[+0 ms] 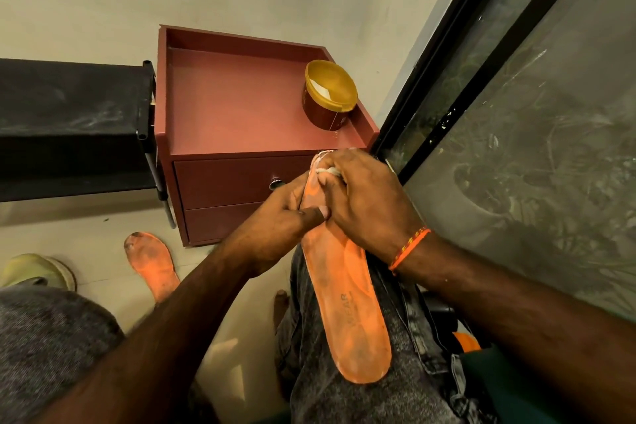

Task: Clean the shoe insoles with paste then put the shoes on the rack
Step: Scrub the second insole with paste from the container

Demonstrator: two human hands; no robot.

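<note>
An orange insole [347, 306] is steadied on the thigh by the gripping left hand [285, 217]; a white cloth [329, 171] is pinched against its toe by the right hand [364, 203]; an open paste tub [328, 95] is set on the red cabinet [223, 107].

Paste tub [329, 97] on red cabinet [241, 107].

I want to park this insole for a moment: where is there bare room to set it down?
The cabinet top is bare across its left and middle, bordered by its raised rim; the paste tub crowds the right corner. The floor between the cabinet and the other insole is also bare.
</note>
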